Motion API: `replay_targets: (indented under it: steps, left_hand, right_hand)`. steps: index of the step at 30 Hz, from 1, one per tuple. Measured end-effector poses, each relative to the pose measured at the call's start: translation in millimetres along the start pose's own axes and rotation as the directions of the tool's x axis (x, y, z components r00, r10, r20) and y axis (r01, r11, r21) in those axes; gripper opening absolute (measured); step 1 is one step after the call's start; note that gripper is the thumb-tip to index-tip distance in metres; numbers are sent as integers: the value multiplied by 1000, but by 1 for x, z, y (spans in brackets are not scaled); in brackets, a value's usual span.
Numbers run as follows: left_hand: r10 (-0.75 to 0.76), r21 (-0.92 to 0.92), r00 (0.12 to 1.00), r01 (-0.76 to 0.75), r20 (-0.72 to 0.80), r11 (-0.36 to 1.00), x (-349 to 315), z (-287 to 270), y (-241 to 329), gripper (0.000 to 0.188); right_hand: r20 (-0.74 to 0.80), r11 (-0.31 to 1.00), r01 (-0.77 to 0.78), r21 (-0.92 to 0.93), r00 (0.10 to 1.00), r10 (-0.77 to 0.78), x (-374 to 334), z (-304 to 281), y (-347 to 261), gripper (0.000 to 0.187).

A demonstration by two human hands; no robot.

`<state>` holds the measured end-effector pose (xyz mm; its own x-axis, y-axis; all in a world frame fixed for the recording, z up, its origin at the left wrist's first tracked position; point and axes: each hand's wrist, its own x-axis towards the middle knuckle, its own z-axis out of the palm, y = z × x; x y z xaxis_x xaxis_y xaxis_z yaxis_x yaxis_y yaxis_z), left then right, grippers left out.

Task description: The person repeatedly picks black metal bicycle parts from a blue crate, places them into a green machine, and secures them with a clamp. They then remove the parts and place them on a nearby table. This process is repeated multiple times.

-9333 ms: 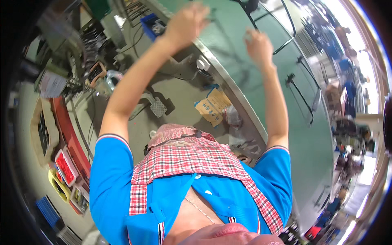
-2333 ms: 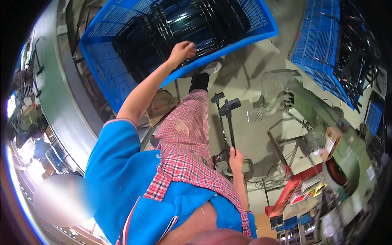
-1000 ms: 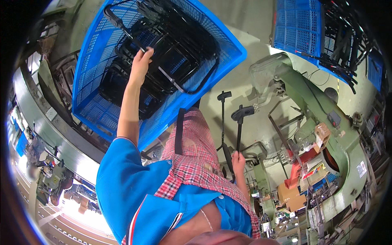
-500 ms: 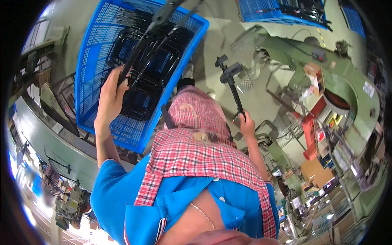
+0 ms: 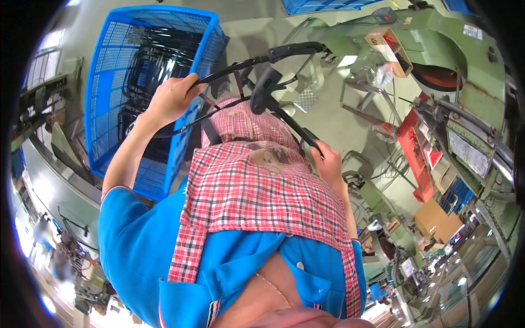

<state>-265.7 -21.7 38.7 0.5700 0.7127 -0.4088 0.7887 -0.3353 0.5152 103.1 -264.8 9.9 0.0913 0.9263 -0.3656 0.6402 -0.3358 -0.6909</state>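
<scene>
My left hand is closed round one end of a long black tubular metal frame, whose curved bar with a joint reaches across in front of me to the right. Thinner rods branch off below that bar. In my right hand is a black bar, slanting up to the left, with a thick rounded black fitting at its far end. This fitting overlaps the tubular frame in the picture; whether they touch, I cannot tell. Left of the frame stands a blue plastic crate holding several black metal frames.
A large green machine fills the right, with an open cardboard box on it and a red tray in front. Along the left runs a grey metal bench. Another blue crate is at the top edge.
My left hand has brought the tubular frame out from over the crate, rightwards and in front of me. The right hand's bar has tilted left, its fitting now near the frame.
</scene>
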Motion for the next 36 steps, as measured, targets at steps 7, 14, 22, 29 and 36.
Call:
replay_targets:
  steps: [7, 14, 22, 29, 36]
  left_hand:
    - [170, 14, 982, -172, 86, 985, 12, 69, 71, 25]
    - [416, -161, 909, -414, -24, 896, 31, 84, 83, 24]
    - [474, -93, 877, -480, -80, 872, 71, 77, 126, 26]
    - [565, 0, 823, -566, -54, 824, 106, 45, 162, 23]
    - [589, 80, 808, -586, -9, 806, 131, 39, 178, 23]
  right_hand:
    - [84, 998, -7, 60, 996, 2, -17, -34, 14, 29]
    - [-53, 996, 68, 65, 997, -64, 12, -26, 8, 56]
    - [-205, 995, 102, 2, 974, -99, 23, -59, -4, 85]
    - [-227, 975, -55, -216, 974, 4, 25, -76, -10, 80]
    - [-244, 938, -134, -319, 968, 56, 29, -90, -11, 77]
